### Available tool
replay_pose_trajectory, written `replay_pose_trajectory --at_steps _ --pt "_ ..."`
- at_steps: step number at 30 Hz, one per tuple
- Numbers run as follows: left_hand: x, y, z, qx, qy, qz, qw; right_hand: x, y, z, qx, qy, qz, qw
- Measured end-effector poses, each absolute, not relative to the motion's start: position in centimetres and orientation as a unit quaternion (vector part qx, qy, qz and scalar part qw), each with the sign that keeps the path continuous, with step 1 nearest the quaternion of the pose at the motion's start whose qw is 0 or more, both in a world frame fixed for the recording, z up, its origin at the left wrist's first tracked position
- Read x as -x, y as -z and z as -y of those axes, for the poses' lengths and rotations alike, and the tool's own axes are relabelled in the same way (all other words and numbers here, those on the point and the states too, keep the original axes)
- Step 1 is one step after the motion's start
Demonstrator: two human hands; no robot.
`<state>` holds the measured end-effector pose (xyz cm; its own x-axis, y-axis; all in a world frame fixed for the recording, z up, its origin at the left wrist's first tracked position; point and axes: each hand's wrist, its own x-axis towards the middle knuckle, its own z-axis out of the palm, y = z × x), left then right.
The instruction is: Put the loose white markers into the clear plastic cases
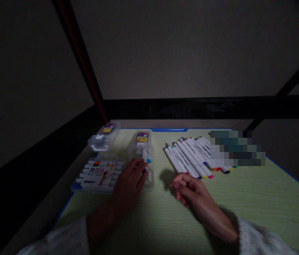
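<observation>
My left hand [129, 180] reaches over the open clear plastic case [150, 180] left of centre, thumb and fingers closed around a marker with a purple end [144, 171]. Most of that marker is hidden by the hand. Just beyond the fingertips, a white marker with a light blue end [148, 160] lies in the same case. My right hand [191, 193] hovers near the front of the loose white markers [191, 156]. Its fingers are curled in with the thumb against them, and nothing shows between them. Colored ends of those markers point toward me.
A flat case of white markers with a printed label [100, 173] lies left of my left hand. Behind it stands another clear case [105, 136]. The green tabletop [245, 198] has a blue edge. A pixelated patch covers something at the back right.
</observation>
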<state>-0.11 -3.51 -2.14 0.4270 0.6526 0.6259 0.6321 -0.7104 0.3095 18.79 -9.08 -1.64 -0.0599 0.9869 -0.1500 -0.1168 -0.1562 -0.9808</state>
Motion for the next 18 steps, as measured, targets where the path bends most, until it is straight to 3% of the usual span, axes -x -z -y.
replay_pose_trajectory --at_steps 18 --pt "0.38 2.66 3.19 -0.843 -0.371 -0.390 0.017 -18.80 1.64 9.17 0.492 -0.577 0.452 0.470"
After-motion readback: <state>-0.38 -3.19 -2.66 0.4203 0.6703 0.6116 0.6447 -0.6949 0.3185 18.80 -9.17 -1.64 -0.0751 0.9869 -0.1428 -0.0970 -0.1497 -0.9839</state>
